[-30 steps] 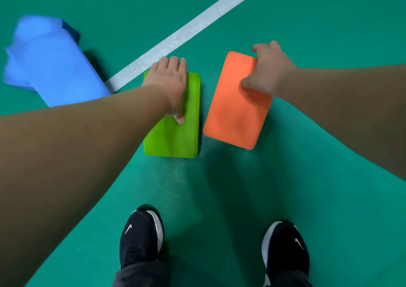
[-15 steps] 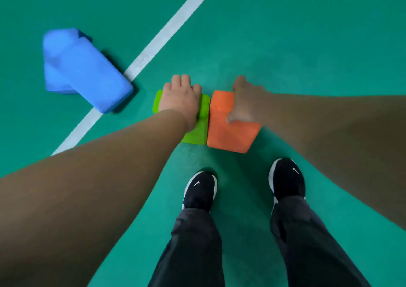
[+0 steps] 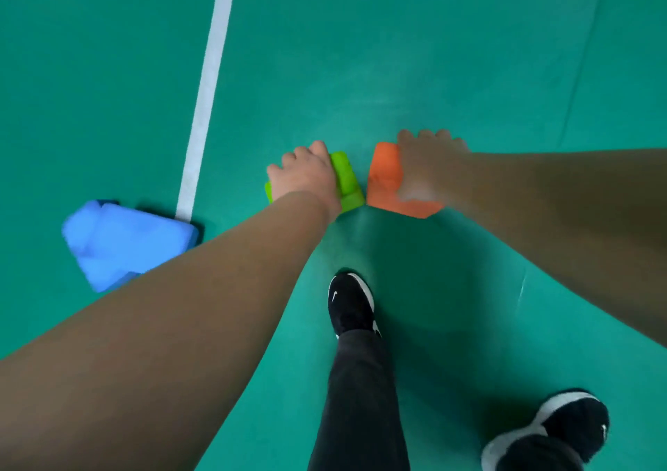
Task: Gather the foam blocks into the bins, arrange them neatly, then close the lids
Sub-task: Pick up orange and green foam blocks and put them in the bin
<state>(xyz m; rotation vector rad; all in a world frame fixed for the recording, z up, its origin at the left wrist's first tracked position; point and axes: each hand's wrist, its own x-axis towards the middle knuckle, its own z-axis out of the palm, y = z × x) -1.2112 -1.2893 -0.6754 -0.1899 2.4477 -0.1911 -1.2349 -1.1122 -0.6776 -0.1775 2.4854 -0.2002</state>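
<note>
Green sports floor (image 3: 415,55) with a white line (image 3: 205,84) running up the left; no bins in view. Since half a second ago both blocks have come up off the floor: I now have the green foam block (image 3: 346,178) clamped in my left hand (image 3: 306,178) and the orange foam block (image 3: 386,178) clamped in my right hand (image 3: 429,167), and my feet are mid-stride, so I judge the pickup done and the carry to the bins starting. Left fingers (image 3: 288,162) wrap over the far edge of the green block, closed on it; right fingers (image 3: 426,135) curl over the orange one's far edge, closed too, though that hand is blurred. Both blocks hang tilted, long axes roughly away from me, near ends dipping down and the two nearly touching between my hands. The blue foam blocks (image 3: 122,243) lie on the floor well left of my left fingers, by the line's near end, not yet gathered. Black shoe (image 3: 352,304) is below the held blocks.
</note>
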